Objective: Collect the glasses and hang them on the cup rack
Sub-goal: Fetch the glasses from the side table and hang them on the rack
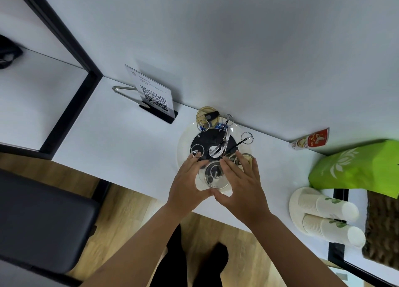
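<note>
A metal cup rack (pixel 218 143) with ring-tipped arms stands on a black base inside a round white tray (pixel 185 140) on the white table. A clear glass (pixel 213 175) hangs upside down on the rack's near arm. My left hand (pixel 187 185) and my right hand (pixel 241 185) cup this glass from either side, thumbs meeting below it. A second glass (pixel 248 157) sits on the rack just behind my right fingers. Another amber-tinted glass (pixel 205 114) stands at the far side by the wall.
A QR-code sign (pixel 153 94) on a black stand and metal tongs (pixel 123 89) are at back left. Stacked paper cups (pixel 328 213) on a plate, a green bag (pixel 354 165) and a red sachet (pixel 311 141) lie to the right. A dark chair (pixel 43 222) stands at left.
</note>
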Demonstrator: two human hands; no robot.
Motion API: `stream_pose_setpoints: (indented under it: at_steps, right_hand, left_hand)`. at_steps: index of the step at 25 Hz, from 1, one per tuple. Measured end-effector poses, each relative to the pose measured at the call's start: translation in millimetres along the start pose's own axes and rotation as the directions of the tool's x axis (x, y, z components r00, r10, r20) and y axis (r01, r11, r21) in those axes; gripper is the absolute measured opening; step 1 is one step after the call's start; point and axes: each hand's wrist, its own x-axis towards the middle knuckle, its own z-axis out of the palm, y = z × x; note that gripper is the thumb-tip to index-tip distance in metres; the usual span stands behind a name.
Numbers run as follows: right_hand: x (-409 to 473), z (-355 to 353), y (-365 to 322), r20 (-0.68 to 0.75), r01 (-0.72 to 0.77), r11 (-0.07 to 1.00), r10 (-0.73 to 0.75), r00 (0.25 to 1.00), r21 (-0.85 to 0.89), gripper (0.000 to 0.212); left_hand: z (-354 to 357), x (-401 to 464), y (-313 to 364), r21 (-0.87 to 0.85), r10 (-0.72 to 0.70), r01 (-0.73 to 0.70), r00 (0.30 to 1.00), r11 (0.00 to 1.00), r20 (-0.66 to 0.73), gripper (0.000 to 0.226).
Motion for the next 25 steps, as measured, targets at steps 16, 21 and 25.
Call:
stream_pose_setpoints:
  at_steps: [16,21,25]
  right_hand:
    - [-7.7,-6.5,-9.6,0.026,-0.04,0.999,0.039,0.999,0.031,0.082]
    - [-16.4,-12.0,-13.4,0.052,-0.095,0.992,0.091,0.994,0.077,0.086]
    - [-21.3,-20.4,-16.4,0.077,-0.172,0.972,0.162,0.984,0.158,0.085]
  left_hand:
    - [4.2,-8.7,-13.2,-0.007,-0.065,0.066,0.996,0.998,0.056,0.096]
    - [0.4,-16.8,-7.9,-0.019,-0.081,0.083,0.994,0.996,0.069,0.098]
    - [-12.8,-29.9,-1.0,-0.021,-0.076,0.078,0.994,0.997,0.072,0.099]
